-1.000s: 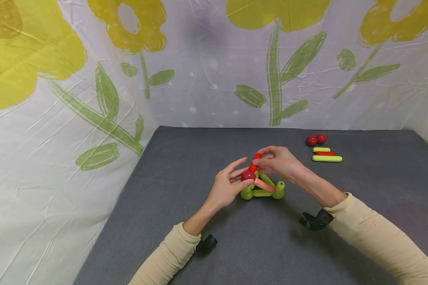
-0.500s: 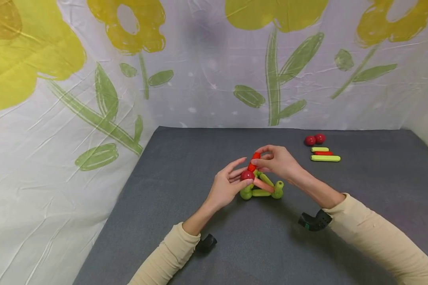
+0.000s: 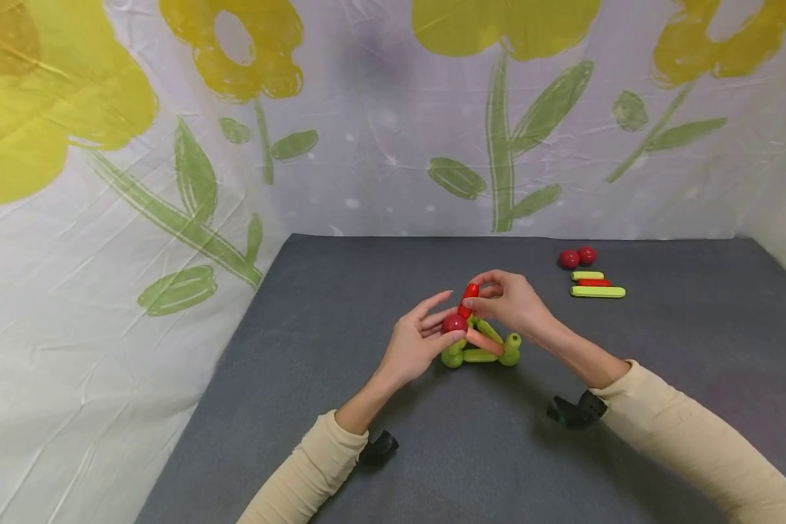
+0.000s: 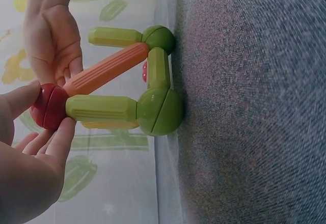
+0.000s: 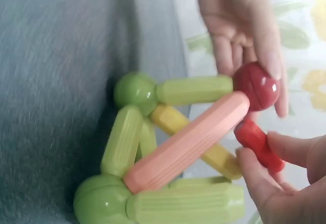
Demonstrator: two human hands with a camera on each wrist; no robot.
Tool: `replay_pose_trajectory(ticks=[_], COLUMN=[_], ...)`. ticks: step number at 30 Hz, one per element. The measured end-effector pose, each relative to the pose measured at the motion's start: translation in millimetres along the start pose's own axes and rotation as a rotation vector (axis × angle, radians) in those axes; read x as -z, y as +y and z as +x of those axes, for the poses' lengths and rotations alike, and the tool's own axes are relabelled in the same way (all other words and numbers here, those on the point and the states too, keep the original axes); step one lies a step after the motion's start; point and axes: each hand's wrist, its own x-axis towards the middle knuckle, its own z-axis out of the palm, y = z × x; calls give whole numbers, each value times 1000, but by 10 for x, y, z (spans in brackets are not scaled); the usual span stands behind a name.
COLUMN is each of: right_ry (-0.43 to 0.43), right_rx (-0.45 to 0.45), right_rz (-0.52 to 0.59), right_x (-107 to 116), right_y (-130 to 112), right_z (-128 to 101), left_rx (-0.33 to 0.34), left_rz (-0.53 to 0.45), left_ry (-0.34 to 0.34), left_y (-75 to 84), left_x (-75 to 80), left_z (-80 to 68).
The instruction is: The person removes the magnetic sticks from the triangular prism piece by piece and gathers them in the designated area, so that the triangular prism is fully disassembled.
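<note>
Currently we are holding a small rod-and-ball frame (image 3: 481,348) near the middle of the grey mat (image 3: 367,276). Our left hand (image 3: 415,342) is steadying the red ball (image 3: 455,323) at the frame's top, thumb and fingertips pinching it. Our right hand (image 3: 514,302) is pinching a short red rod (image 3: 469,298) between thumb and fingers. The rod is sitting just above and behind the ball, its long axis tilting up and away, lower end close to the ball (whether touching, we cannot tell). The right hand is the nearer one to the rod; the left is lying below and to its left. From the ball an orange rod (image 5: 188,142) and green rods are running down to green balls (image 4: 159,111) resting on the mat. Spare red balls (image 3: 578,257) and rods (image 3: 596,285) are lying well apart at far right. A flowered sheet (image 3: 170,145) is hanging behind.
</note>
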Motion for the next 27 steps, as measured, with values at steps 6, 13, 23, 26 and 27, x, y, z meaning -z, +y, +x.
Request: replay_pose_trajectory(ticks=[6, 13, 23, 26, 27], right_ry=[36, 72, 113, 115, 114], right_rx=[48, 6, -61, -74, -77], right_rz=[21, 161, 418, 499, 532], right_x=[68, 255, 564, 642, 669], right_y=[-11, 12, 196, 270, 297], right_z=[-28, -27, -41, -59, -66], left_rx=[-7, -9, -6, -7, -8], left_rz=[2, 16, 35, 41, 43], left_ry=[3, 8, 19, 22, 23], left_y=[3, 4, 18, 21, 20], left_x=[-6, -11, -11, -14, -16], left_z=[-2, 0, -14, -21, -23])
